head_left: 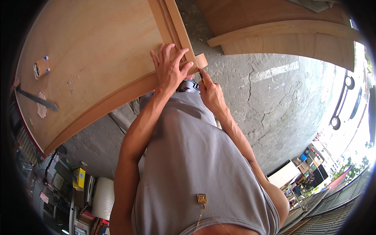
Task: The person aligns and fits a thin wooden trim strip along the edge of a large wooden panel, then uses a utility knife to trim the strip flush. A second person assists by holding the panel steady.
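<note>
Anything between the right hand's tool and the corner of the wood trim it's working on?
Nothing visible. The right hand holds a small dark and yellow tool with its tip right at the trim corner. The left hand lies flat on the trim beside it, not across the tool's path.

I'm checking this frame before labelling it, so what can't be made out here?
- Tool in the right hand: only a dark and yellow tip shows; the fist hides the rest.
- Trim strip under the left hand: the palm covers it.
- Small block on the plywood panel: too small to identify.
- Lower-left clutter: blurred by the fisheye rim.
</note>
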The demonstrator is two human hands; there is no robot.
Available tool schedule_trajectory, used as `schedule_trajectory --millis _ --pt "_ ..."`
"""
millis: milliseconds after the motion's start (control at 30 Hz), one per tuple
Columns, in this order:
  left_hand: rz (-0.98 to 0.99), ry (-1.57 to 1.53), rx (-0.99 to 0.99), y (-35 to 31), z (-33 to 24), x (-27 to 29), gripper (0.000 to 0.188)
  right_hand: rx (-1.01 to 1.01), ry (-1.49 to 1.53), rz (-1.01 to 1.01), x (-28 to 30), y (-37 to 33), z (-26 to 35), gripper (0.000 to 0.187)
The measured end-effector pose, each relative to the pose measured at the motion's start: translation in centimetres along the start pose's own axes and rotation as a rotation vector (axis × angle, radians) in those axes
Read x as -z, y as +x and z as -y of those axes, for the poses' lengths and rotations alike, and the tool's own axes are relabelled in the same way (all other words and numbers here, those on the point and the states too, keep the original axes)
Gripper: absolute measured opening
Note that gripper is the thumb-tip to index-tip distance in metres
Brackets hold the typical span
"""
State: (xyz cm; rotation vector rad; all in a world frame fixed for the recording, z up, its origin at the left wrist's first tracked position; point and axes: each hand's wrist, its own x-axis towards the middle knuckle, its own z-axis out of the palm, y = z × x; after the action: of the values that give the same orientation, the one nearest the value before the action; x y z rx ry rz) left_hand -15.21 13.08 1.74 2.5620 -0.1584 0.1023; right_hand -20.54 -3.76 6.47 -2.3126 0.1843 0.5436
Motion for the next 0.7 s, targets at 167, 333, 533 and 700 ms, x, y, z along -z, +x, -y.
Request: schedule_trajectory --millis 167,333,533,700 --pt "-0.004 -0.012 -0.034 0.0 -0.3 0.1 0.038 0.02 -0.016 -0.016 -0.1 -0.7 -0.5 0.045" --pt "-0.014 -0.014 -0.067 0.1 -0.4 0.4 0.031 -0.002 -0.006 0.012 -0.1 -1.1 -0.4 0.046" --pt "-0.021 0.013 -0.114 0.1 -0.1 0.2 0.03 -0.04 -0.016 0.043 0.2 -1.2 -0.1 0.046" --pt "0.003 0.024 -0.106 0.3 -0.5 0.3 0.03 -0.038 0.014 0.032 0.3 -1.4 -0.3 0.047"
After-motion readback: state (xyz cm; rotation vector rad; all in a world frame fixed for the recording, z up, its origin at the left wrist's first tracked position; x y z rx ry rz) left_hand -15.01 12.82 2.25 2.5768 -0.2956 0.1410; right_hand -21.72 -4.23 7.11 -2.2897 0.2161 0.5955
